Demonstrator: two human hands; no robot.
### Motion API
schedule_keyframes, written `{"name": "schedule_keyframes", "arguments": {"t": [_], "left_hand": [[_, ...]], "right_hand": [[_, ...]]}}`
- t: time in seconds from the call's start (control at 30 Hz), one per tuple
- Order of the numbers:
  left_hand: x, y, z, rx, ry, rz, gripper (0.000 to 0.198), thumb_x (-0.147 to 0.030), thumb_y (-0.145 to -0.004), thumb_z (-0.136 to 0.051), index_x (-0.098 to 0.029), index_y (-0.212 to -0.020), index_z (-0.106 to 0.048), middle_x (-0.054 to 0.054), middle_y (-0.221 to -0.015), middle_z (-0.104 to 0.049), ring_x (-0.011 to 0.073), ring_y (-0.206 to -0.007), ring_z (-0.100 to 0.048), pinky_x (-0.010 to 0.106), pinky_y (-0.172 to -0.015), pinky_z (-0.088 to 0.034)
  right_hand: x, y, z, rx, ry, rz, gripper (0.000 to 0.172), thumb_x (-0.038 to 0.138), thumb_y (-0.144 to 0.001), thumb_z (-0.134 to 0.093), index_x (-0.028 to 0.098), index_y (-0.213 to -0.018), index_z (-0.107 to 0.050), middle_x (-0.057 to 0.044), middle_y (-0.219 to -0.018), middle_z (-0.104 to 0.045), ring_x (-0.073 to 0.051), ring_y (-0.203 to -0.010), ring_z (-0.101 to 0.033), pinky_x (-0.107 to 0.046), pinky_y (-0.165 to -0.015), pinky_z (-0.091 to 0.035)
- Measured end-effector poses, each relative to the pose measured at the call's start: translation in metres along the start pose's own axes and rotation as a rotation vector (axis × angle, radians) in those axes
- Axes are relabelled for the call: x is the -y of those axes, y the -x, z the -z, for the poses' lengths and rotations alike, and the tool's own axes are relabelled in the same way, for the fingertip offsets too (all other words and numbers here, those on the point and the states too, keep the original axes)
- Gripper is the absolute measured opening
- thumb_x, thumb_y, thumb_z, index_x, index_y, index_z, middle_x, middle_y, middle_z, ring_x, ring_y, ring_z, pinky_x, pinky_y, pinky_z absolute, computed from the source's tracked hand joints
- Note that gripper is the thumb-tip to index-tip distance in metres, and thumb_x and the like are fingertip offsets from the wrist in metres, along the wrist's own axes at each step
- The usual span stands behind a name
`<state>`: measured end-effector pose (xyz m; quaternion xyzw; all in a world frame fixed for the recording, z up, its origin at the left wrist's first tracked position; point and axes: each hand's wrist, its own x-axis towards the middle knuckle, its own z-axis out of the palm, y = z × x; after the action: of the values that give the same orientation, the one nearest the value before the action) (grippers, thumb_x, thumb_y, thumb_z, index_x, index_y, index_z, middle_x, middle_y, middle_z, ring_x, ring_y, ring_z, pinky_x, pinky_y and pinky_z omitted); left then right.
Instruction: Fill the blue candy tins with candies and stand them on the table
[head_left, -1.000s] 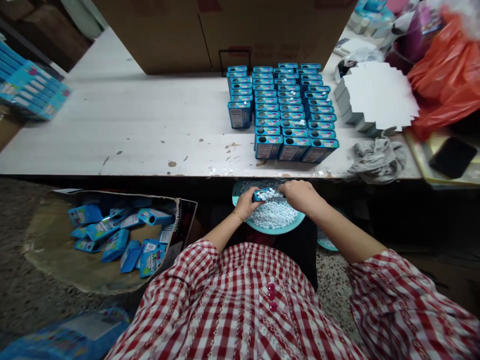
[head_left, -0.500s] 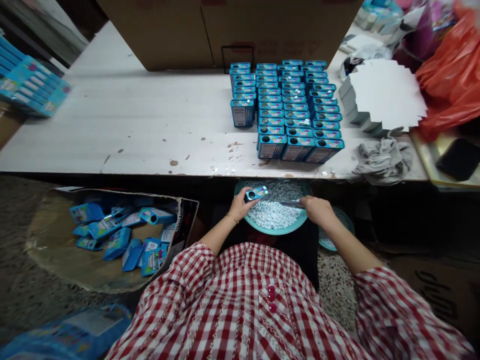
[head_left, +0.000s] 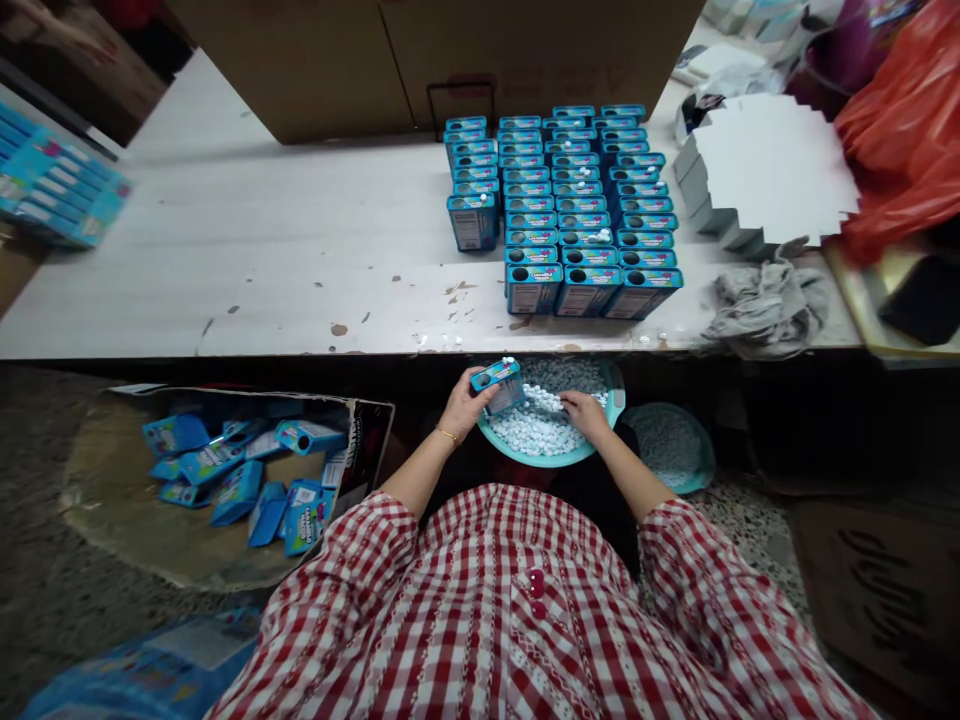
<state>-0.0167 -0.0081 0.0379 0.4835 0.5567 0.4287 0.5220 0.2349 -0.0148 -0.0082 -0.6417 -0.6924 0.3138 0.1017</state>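
Observation:
My left hand (head_left: 463, 408) is closed around a small blue candy box (head_left: 504, 388), tilted over the basin, with a few white pellets on its top beside the dark round opening. Fingers pinched, my right hand (head_left: 587, 415) grips a scoop, mostly hidden under a heap of white candies (head_left: 541, 398) level with the box's side. Below both hands sits a turquoise basin (head_left: 616, 400) full of small white and pale-blue round candies (head_left: 536, 435).
Rows of blue boxes (head_left: 534, 285) stand upright on the white table (head_left: 300, 260). White cardboard pieces (head_left: 772, 170) and a grey cloth (head_left: 769, 305) lie to their right. A carton (head_left: 112, 500) of blue boxes is at left; a second basin (head_left: 709, 460) stands lower right. A person's hand (head_left: 86, 40) shows top left.
My right hand has turned and moved left with the scoop, which now carries a heap of candies beside the box. My left hand has shifted slightly left and tilted the box, showing its side.

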Motion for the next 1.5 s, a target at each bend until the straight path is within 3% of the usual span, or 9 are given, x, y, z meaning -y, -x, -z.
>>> {"name": "schedule_keyframes", "arguments": {"t": [0.17,0.4,0.63,0.83,0.93,1.1,1.2,1.37,1.5], "left_hand": [[-0.006,0.002,0.015,-0.021,-0.228,-0.111,0.043,-0.038,-0.067,-0.067,-0.017,-0.101,-0.052,-0.001,-0.082,-0.055,0.0117,-0.076,-0.052,0.024,-0.074,-0.043],[-0.002,0.004,-0.017,0.095,-0.478,-0.131,0.041,-0.034,-0.069,-0.067,-0.018,-0.104,-0.052,0.002,-0.086,-0.06,0.0159,-0.079,-0.057,0.027,-0.075,-0.044],[-0.008,0.004,-0.038,0.184,-0.626,-0.167,0.039,-0.032,-0.072,-0.065,-0.02,-0.107,-0.052,0.005,-0.097,-0.061,0.0206,-0.092,-0.058,0.031,-0.081,-0.045],[-0.002,0.002,-0.037,0.189,-0.653,-0.186,0.039,-0.03,-0.072,-0.065,-0.02,-0.107,-0.051,0.005,-0.099,-0.061,0.0206,-0.093,-0.059,0.031,-0.083,-0.045],[-0.002,0.005,-0.033,0.178,-0.629,-0.185,0.04,-0.03,-0.071,-0.066,-0.019,-0.107,-0.051,0.005,-0.098,-0.062,0.0203,-0.092,-0.059,0.031,-0.083,-0.046],[-0.013,0.013,-0.026,0.213,-0.773,-0.298,0.038,-0.027,-0.074,-0.063,-0.018,-0.11,-0.052,0.01,-0.109,-0.06,0.0226,-0.102,-0.056,0.037,-0.09,-0.044],[-0.022,0.014,-0.017,0.209,-0.924,-0.314,0.037,-0.021,-0.073,-0.063,-0.019,-0.108,-0.054,0.01,-0.11,-0.06,0.0245,-0.105,-0.055,0.043,-0.095,-0.04],[-0.034,0.016,0.008,0.173,-0.822,-0.356,0.04,-0.027,-0.075,-0.062,-0.017,-0.112,-0.051,0.011,-0.113,-0.059,0.0211,-0.105,-0.055,0.034,-0.092,-0.043],[-0.045,0.019,0.017,0.182,-0.942,-0.354,0.038,-0.022,-0.074,-0.061,-0.02,-0.111,-0.053,0.01,-0.115,-0.059,0.0248,-0.111,-0.052,0.047,-0.101,-0.034]], "right_hand": [[-0.001,0.011,0.04,-0.089,-0.123,0.09,0.024,0.018,-0.08,-0.048,0.018,-0.093,-0.068,-0.005,-0.093,-0.069,-0.016,-0.086,-0.062,-0.026,-0.077,-0.046],[0.053,0.022,0.101,0.002,0.138,0.157,0.026,0.024,-0.082,-0.048,0.023,-0.096,-0.069,-0.003,-0.1,-0.068,-0.017,-0.091,-0.061,-0.024,-0.075,-0.044],[0.118,0.024,0.12,0.209,0.649,0.086,0.031,0.017,-0.082,-0.041,0.024,-0.095,-0.068,-0.007,-0.099,-0.067,-0.022,-0.091,-0.061,-0.028,-0.071,-0.044],[0.149,0.033,0.128,0.214,0.797,0.164,0.032,0.011,-0.082,-0.036,0.016,-0.094,-0.065,-0.015,-0.097,-0.065,-0.024,-0.086,-0.063,-0.032,-0.07,-0.045],[0.147,0.04,0.139,0.177,0.803,0.168,0.031,0.013,-0.083,-0.035,0.016,-0.093,-0.065,-0.014,-0.094,-0.065,-0.023,-0.083,-0.063,-0.03,-0.068,-0.044],[0.112,0.051,0.152,0.115,0.765,-0.016,0.033,0.016,-0.083,-0.038,0.025,-0.103,-0.064,-0.007,-0.103,-0.064,-0.019,-0.085,-0.062,-0.026,-0.067,-0.043],[0.091,0.055,0.148,0.109,0.716,-0.07,0.033,0.023,-0.086,-0.037,0.028,-0.105,-0.064,-0.005,-0.106,-0.064,-0.02,-0.086,-0.062,-0.027,-0.066,-0.043],[0.07,0.055,0.132,0.095,0.643,-0.096,0.035,0.027,-0.088,-0.035,0.028,-0.109,-0.063,-0.005,-0.108,-0.064,-0.02,-0.089,-0.061,-0.028,-0.069,-0.043],[0.059,0.049,0.123,0.092,0.59,-0.102,0.035,0.028,-0.088,-0.035,0.028,-0.107,-0.065,-0.005,-0.108,-0.065,-0.021,-0.091,-0.06,-0.028,-0.07,-0.044]]}}
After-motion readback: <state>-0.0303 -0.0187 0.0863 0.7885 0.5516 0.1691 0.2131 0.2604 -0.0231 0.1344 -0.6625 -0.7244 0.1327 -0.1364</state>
